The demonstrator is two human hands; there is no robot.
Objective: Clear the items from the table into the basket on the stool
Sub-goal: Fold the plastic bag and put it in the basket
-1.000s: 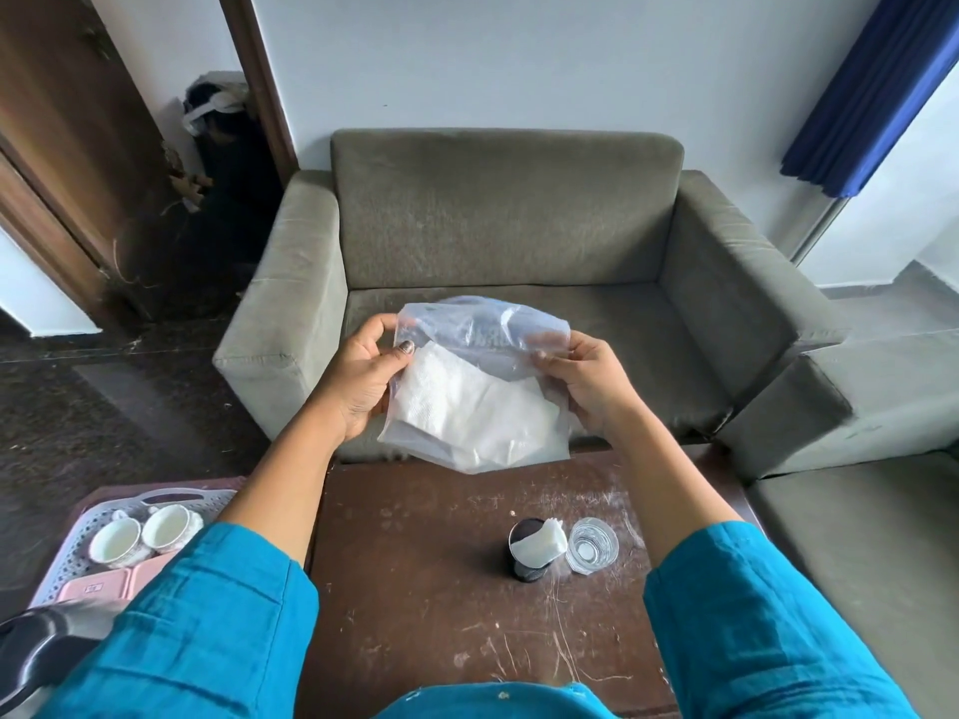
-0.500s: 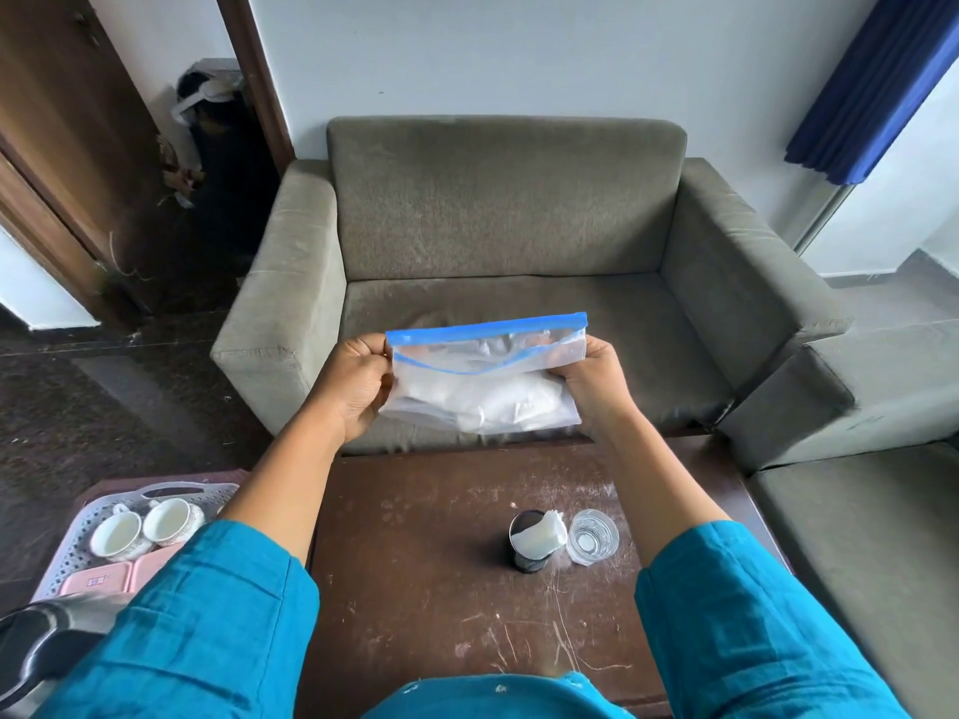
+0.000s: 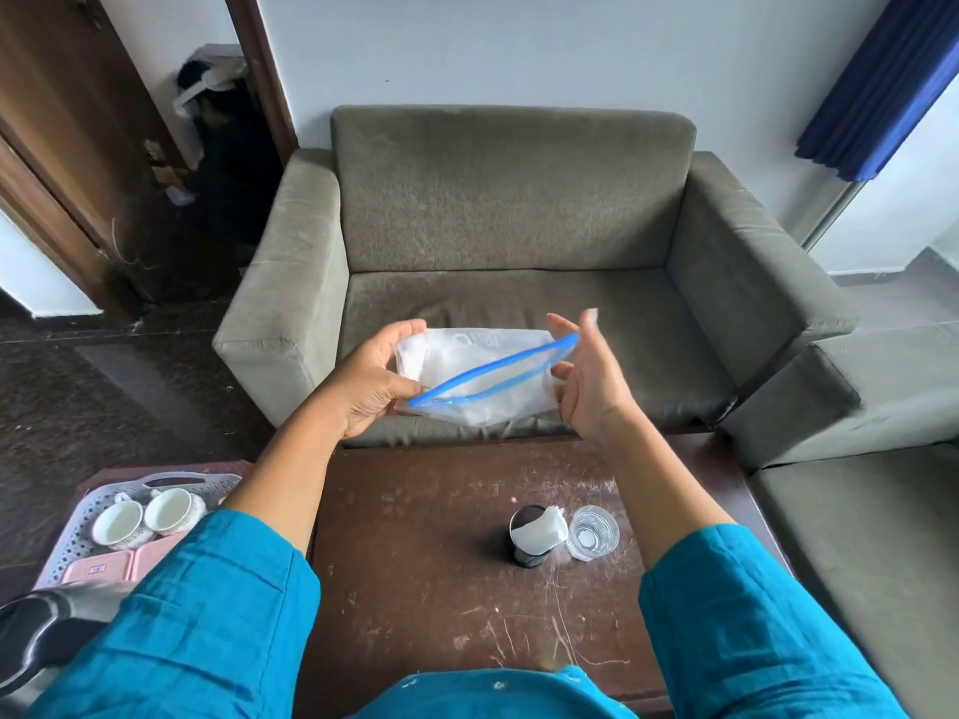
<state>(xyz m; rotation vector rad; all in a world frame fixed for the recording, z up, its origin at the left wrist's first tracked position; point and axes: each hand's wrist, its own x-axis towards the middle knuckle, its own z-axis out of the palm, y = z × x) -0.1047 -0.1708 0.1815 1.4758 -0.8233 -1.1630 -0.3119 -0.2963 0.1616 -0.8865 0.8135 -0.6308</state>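
Note:
I hold a clear zip bag (image 3: 482, 371) with a blue seal strip and white contents above the far edge of the brown table (image 3: 415, 563). My left hand (image 3: 368, 386) grips its left end. My right hand (image 3: 591, 386) is at the bag's right end with palm turned inward and fingers spread, blurred. The bag lies tilted, its mouth towards me. On the table stand a small black cup with a white tissue (image 3: 529, 537) and a clear glass (image 3: 593, 531). The pale basket (image 3: 78, 537) sits low at the left, holding two white cups (image 3: 119, 524) and pink boxes (image 3: 98, 568).
A grey sofa (image 3: 508, 210) stands right behind the table, and another grey seat (image 3: 856, 537) runs along the right. A dark rounded object (image 3: 36, 635) shows at the bottom left. Beyond the basket there is dark floor and a wooden door (image 3: 62, 121).
The bag has turned from upright to lying tilted with its blue strip towards me. My right hand has let go of its pinch and spread its fingers. The left hand kept its hold.

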